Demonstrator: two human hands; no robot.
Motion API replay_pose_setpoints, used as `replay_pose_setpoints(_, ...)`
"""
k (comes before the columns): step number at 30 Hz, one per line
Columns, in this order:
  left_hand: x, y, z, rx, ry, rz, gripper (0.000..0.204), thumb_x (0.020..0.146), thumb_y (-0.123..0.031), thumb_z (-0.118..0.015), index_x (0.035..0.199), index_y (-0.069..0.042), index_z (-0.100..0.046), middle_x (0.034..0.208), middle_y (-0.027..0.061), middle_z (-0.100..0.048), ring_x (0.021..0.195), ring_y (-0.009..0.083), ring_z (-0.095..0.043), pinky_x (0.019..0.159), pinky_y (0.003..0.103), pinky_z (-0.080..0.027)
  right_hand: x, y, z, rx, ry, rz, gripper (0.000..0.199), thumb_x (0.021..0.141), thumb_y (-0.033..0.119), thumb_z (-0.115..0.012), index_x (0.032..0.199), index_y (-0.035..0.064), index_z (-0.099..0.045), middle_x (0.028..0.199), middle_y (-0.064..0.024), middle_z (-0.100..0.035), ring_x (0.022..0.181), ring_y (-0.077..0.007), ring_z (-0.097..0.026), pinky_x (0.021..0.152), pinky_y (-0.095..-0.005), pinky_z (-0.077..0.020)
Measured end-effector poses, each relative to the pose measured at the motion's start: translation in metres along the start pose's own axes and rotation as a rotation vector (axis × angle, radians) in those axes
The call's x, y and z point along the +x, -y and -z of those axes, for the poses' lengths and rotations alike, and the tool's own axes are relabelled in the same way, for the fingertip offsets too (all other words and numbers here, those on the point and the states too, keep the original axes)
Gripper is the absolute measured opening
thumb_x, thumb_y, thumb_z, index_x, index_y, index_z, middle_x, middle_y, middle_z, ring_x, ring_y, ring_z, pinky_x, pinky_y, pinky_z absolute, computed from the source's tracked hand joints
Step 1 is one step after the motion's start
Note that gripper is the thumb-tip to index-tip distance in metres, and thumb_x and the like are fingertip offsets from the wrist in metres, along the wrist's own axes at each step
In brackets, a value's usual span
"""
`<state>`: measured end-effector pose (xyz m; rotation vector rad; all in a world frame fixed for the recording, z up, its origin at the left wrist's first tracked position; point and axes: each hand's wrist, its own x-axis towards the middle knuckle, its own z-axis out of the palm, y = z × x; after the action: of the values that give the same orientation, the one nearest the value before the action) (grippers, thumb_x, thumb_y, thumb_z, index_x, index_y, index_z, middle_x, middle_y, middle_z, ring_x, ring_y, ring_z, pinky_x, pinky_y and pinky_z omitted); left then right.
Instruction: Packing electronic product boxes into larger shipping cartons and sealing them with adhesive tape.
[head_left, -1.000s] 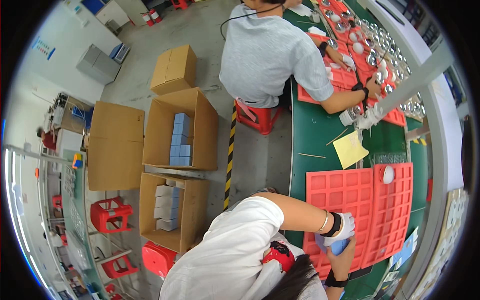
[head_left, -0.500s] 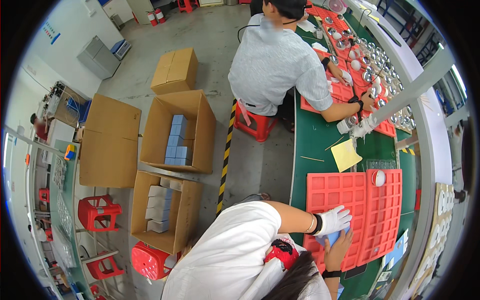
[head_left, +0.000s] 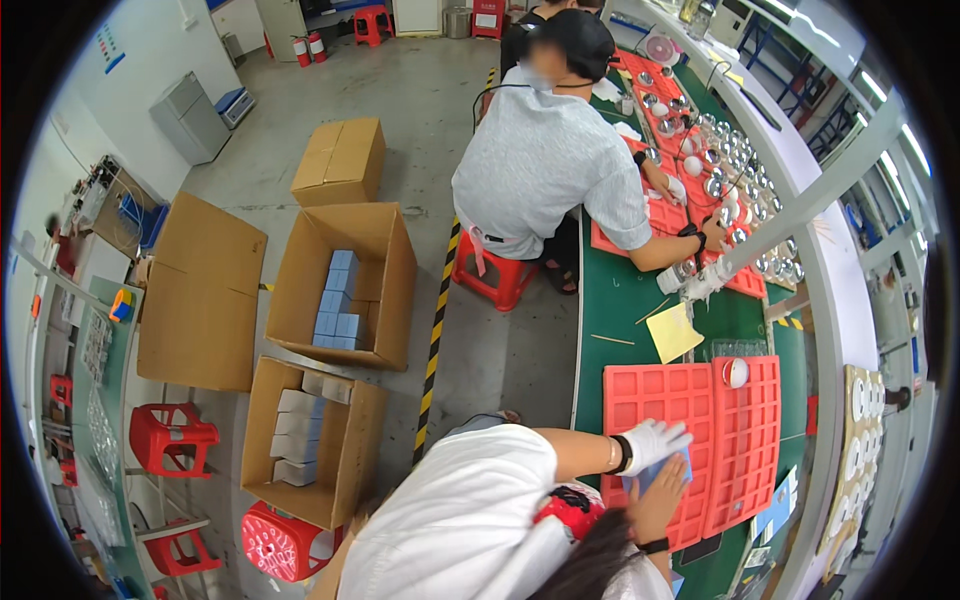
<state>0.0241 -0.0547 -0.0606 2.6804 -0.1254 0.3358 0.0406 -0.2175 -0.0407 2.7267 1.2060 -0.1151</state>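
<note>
My left hand [head_left: 654,446], in a white glove with a black band at the wrist, lies along the far side of a small light blue box [head_left: 650,471]. Opposite it, my bare right hand [head_left: 660,498], also with a black wristband, rests against the box's near right side. Both hands' fingers are stretched, and the box is held between them, mostly covered. Under the hands are red compartment trays [head_left: 655,390] on a green table. A white ball-shaped piece with a red line [head_left: 735,373] sits in the far part of the right tray.
Yellow paper [head_left: 674,333] and thin sticks lie beyond the trays. A co-worker [head_left: 550,170] sits farther along, handling shiny round parts in red trays. Left of me stand open cartons [head_left: 395,290] with blue and white boxes, and red stools [head_left: 175,440]. A grey post [head_left: 810,210] slants over the table.
The right hand's fingers have straightened and moved up along the blue box. My gloved hand stays on it. The whole view has shifted slightly.
</note>
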Motion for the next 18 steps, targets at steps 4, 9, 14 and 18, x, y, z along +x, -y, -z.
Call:
replay_pose_setpoints(4, -0.055, 0.04, 0.039, -0.334, 0.121, 0.332, 0.064, 0.07, -0.029, -0.067, 0.127, -0.004, -0.051, 0.116, 0.0218, -0.062, 0.101, 0.0373, -0.063, 0.086, 0.047, -0.051, 0.011, 0.005, -0.03, 0.108, -0.201, 0.078, 0.094, 0.072, 0.022, -0.071, 0.147, -0.0064, -0.022, 0.153, -0.0257, -0.023, 0.144, -0.04, -0.018, 0.116, -0.0536, -0.0139)
replay_pose_setpoints(9, -0.212, 0.114, 0.077, -0.152, 0.165, 0.854, 0.045, 0.078, -0.036, -0.056, 0.113, -0.01, -0.064, 0.113, 0.0183, -0.065, 0.105, 0.0356, -0.062, 0.088, 0.047, -0.05, 0.01, 0.004, -0.027, 0.083, -0.234, 0.101, 0.093, 0.072, 0.018, -0.069, 0.147, -0.0063, -0.021, 0.154, -0.0238, -0.022, 0.144, -0.0396, -0.018, 0.116, -0.0532, -0.0155)
replay_pose_setpoints(14, -0.458, 0.135, 0.015, -0.33, -0.36, 1.663, 0.059, 0.084, -0.046, -0.057, 0.127, -0.006, -0.058, 0.132, 0.0195, -0.055, 0.126, 0.0327, -0.049, 0.105, 0.039, -0.04, 0.013, -0.002, -0.022, 0.157, -0.233, 0.118, 0.093, 0.074, 0.02, -0.069, 0.148, -0.004, -0.019, 0.155, -0.0224, -0.022, 0.143, -0.0395, -0.02, 0.115, -0.0545, -0.0165)
replay_pose_setpoints(18, -0.623, 0.032, -0.06, -0.098, 0.373, 1.985, 0.024, 0.08, -0.017, -0.064, 0.101, -0.007, -0.071, 0.115, 0.0193, -0.065, 0.111, 0.0345, -0.061, 0.091, 0.044, -0.051, 0.024, 0.0, -0.005, 0.25, -0.383, -0.003, 0.094, 0.075, 0.022, -0.07, 0.15, 0.0, -0.019, 0.154, -0.0217, -0.023, 0.143, -0.0396, -0.021, 0.114, -0.0557, -0.017)
